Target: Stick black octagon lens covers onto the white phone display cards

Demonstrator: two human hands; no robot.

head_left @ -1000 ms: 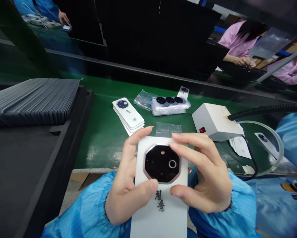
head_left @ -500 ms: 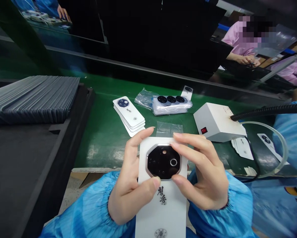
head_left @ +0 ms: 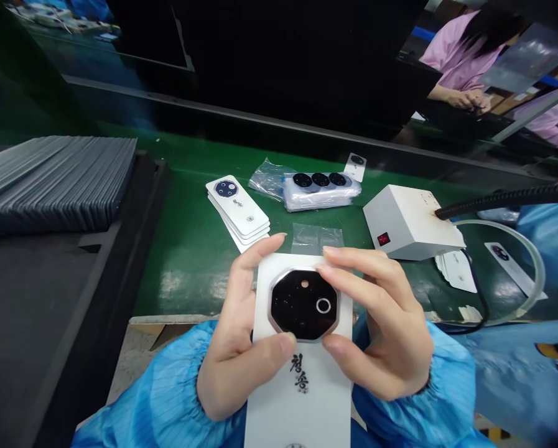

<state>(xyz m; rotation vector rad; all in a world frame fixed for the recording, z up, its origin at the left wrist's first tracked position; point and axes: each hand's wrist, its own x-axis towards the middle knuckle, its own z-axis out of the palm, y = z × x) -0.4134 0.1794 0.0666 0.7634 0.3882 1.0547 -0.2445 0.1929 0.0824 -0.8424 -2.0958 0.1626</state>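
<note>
My left hand (head_left: 239,336) and my right hand (head_left: 381,323) hold a white card (head_left: 302,417) between them, gripping it near its upper part. An octagonal black lens piece with a silver rim (head_left: 304,305) sits on the card, just below my fingertips. My thumbs rest close to its lower edges. Black calligraphy (head_left: 300,373) is printed on the card beneath it. The card's lower end runs out of the frame.
On the green bench (head_left: 190,280) lie a stack of white cards (head_left: 236,208), a bagged bundle (head_left: 318,191), clear film (head_left: 316,238) and a white box (head_left: 409,223) with a black hose (head_left: 507,196). Dark grey stacked sheets (head_left: 50,183) lie left. A pink-sleeved person (head_left: 460,62) works beyond.
The white card has shifted slightly in my hands, and the lens piece has turned a little. The bench and its objects have moved slightly upward in the view.
</note>
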